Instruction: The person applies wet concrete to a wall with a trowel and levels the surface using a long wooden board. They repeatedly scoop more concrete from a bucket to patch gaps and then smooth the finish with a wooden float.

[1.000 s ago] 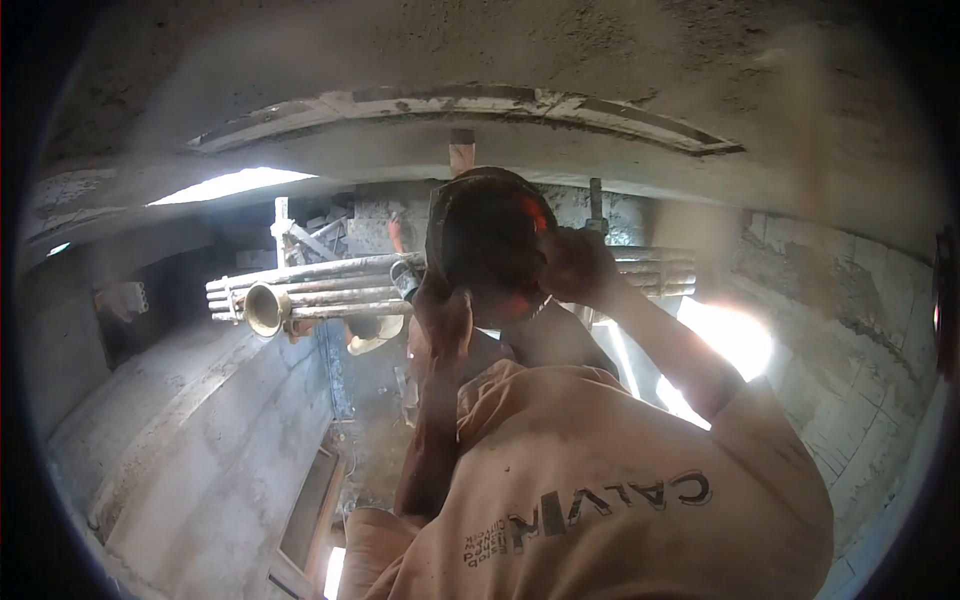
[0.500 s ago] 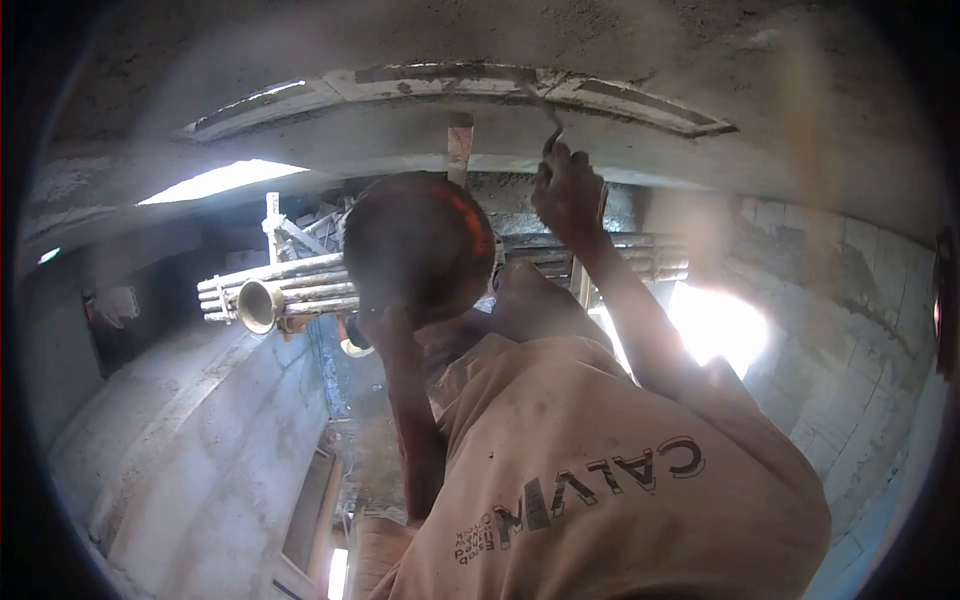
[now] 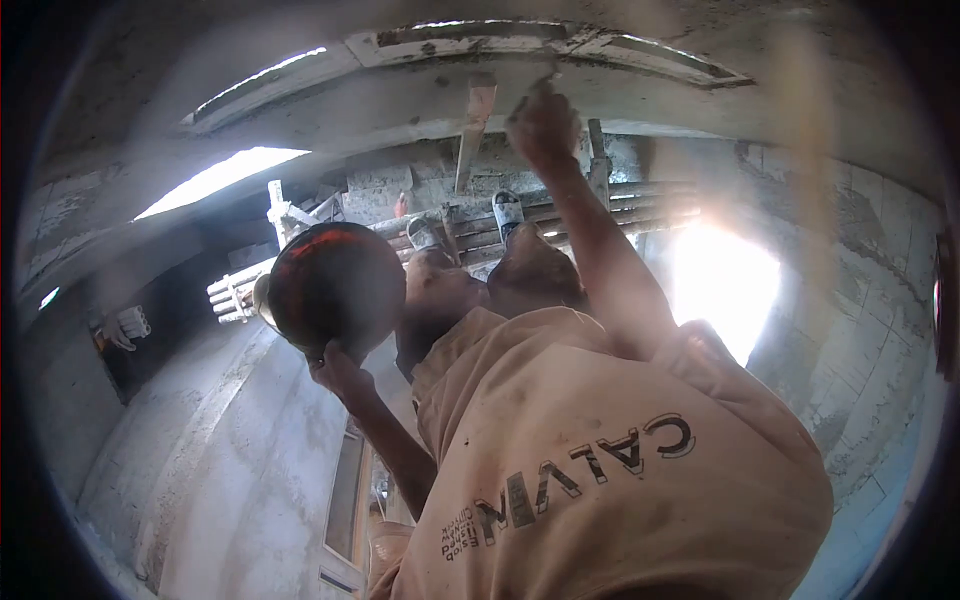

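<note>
My left hand (image 3: 343, 375) grips the near edge of a round dark bowl (image 3: 338, 285) with orange-red streaks near its rim. The bowl is held out to the left of my body; what it contains is too dark to make out. My right hand (image 3: 545, 125) is raised in front, closed round the handle of a trowel (image 3: 550, 72). The trowel's thin neck points up toward the plastered surface, and its blade is blurred. Just beyond it runs a framed slotted panel (image 3: 480, 42) in the rough grey plaster (image 3: 300, 120).
Below are my sandalled feet (image 3: 508, 208) on a scaffold of poles (image 3: 640, 200). An upright wooden post (image 3: 475, 130) stands in front. Bright light enters through an opening (image 3: 725, 285) at right. Grey walls (image 3: 240, 450) flank both sides.
The bowl and my left hand have moved left and down, uncovering my feet and the scaffold. My right hand with the trowel has moved up and slightly left.
</note>
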### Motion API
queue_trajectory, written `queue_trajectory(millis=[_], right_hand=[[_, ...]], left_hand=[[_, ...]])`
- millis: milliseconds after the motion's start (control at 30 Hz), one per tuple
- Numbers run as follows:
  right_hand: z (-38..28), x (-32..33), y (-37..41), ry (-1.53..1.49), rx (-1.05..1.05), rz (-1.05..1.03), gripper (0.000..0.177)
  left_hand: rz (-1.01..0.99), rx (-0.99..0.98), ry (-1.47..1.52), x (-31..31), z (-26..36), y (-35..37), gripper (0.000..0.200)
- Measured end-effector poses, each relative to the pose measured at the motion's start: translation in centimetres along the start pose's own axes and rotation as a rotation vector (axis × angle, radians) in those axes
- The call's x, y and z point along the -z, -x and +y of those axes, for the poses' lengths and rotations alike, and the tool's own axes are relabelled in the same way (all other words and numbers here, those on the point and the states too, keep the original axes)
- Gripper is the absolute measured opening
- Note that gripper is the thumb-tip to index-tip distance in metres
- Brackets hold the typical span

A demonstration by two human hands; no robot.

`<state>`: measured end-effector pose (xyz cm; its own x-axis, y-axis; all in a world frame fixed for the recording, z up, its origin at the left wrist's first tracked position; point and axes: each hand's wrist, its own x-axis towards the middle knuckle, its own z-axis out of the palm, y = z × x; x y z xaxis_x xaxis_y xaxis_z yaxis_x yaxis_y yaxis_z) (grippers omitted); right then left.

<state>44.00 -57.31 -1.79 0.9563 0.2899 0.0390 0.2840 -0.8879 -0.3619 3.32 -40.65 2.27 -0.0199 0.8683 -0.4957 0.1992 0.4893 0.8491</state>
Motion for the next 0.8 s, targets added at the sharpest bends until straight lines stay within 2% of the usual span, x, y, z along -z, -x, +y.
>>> queue_trajectory(millis=[67,100,200,300,400,500,600,700,800], right_hand=[[-3.2,-3.0,1.2,-0.005,0.169,0.022,0.014],[-5.2,-1.8,2.2,0.032,0.208,-0.041,0.018],[-5.5,-2.2,1.1,0.0,0.31,0.031,0.04],[-7.5,-2.7,2.0,-0.017,0.433,0.188,0.028],[-9.3,-0.1,1.6,-0.579,0.208,-0.244,0.028],[-10.9,2.4,0.0,-0.891,-0.443,-0.545,0.026],[-12.3,0.8,-1.1,-1.069,-0.407,-0.66,0.024],[-10.7,3.4,-1.3,-0.687,-0.19,-0.681,0.021],[-7.4,0.9,0.1,-0.704,-0.084,-0.33,0.021]], left_hand=[[0.043,-0.011,-0.026,2.0,-0.1,-1.3,0.054],[0.059,-0.02,-0.037,3.0,-0.4,-2.3,0.055],[-0.015,-0.124,-0.12,7.5,-2.8,-5.2,0.054],[0.047,-0.034,-0.003,8.3,-1.9,-5.5,0.06],[0.07,-0.005,-0.013,8.6,-1.3,-5.6,0.053],[0.093,0.021,0.04,9.3,-1.3,-5.8,0.052],[-0.003,-0.083,-0.122,12.1,-3.3,-7.9,0.056],[0.004,-0.078,-0.087,12.1,-3.3,-8.7,0.054],[0.036,0.117,0.074,9.5,-0.4,-7.6,0.052]])
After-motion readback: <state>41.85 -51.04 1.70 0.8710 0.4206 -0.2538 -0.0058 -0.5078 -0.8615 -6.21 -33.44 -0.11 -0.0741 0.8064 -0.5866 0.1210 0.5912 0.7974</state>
